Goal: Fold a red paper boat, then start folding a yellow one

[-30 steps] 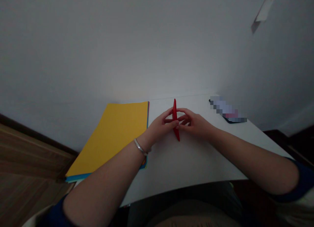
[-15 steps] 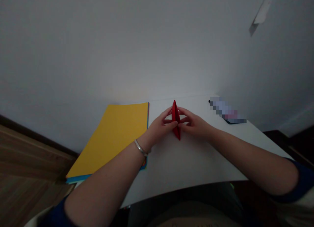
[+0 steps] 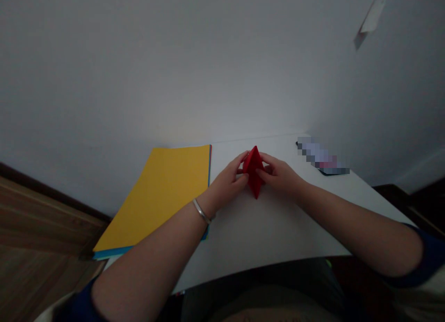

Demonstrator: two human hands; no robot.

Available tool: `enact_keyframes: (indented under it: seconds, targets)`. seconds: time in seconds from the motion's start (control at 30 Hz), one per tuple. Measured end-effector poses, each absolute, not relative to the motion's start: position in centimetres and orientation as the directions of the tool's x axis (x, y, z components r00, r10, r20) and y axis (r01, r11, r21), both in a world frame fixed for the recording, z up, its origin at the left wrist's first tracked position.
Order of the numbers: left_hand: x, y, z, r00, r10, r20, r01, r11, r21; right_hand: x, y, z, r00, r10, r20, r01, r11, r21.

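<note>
A folded piece of red paper (image 3: 255,166) is held above the white table, its pointed ends facing away from me and toward me. Its middle is spread into a diamond with a hollow inside. My left hand (image 3: 233,176) grips its left side, thumb at the near edge and fingers behind. On the opposite side my right hand (image 3: 278,173) grips it, with the thumb at the hollow's edge. Some fingertips of both hands are hidden behind the paper.
A stack of coloured sheets with yellow paper (image 3: 163,187) on top lies at the left of the white table (image 3: 264,238). A phone-like object (image 3: 321,157), its face blurred out, lies at the back right. The wall (image 3: 222,71) rises directly behind the table.
The red folded paper has opened from a narrow shape into a wider diamond and shifted slightly right. Both hands keep hold of it, with the fingers a little farther apart.
</note>
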State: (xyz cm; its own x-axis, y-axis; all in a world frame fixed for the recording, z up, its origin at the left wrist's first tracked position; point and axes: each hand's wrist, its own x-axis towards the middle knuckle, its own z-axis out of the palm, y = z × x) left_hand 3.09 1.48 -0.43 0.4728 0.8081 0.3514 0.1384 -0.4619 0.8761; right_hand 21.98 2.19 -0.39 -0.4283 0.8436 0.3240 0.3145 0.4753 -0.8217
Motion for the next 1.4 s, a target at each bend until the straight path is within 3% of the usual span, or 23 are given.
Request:
enact_keyframes:
  seconds: [0.13, 0.43, 0.7, 0.87, 1.0, 1.1, 1.4]
  targets:
    - [2.7, 1.9, -0.8, 0.454, 0.823, 0.34, 0.237, -0.479, 0.845, 22.2, 2.4, -0.5, -0.399, 0.839, 0.37, 0.393, 0.521, -0.758]
    - [2.2, 2.2, -0.6, 0.43, 0.809, 0.401, 0.544, -0.587, 0.6, 22.8, 2.9, -0.1, -0.465, 0.762, 0.451, 0.514, 0.647, -0.563]
    - [1.7, 1.8, 0.2, 0.451, 0.81, 0.374, 0.79, -0.558, 0.254, 23.1, 3.2, -0.2, -0.495, 0.76, 0.42, 0.598, 0.649, -0.47]
    - [2.0, 1.4, 0.6, 0.508, 0.779, 0.367, 0.816, -0.572, 0.085, 23.2, 3.5, -0.4, -0.534, 0.758, 0.374, 0.62, 0.652, -0.437]
    - [2.2, 1.3, 0.5, 0.566, 0.746, 0.35, 0.781, -0.621, 0.061, 23.2, 3.5, -0.5, -0.559, 0.743, 0.369, 0.615, 0.67, -0.417]
    - [2.2, 1.4, 0.2, 0.549, 0.76, 0.35, 0.779, -0.616, 0.115, 23.2, 3.1, -0.5, -0.552, 0.741, 0.383, 0.629, 0.671, -0.392]
    - [2.3, 1.2, 0.4, 0.519, 0.781, 0.347, 0.763, -0.606, 0.224, 23.0, 1.9, 1.0, -0.447, 0.86, 0.248, 0.836, 0.5, -0.226]
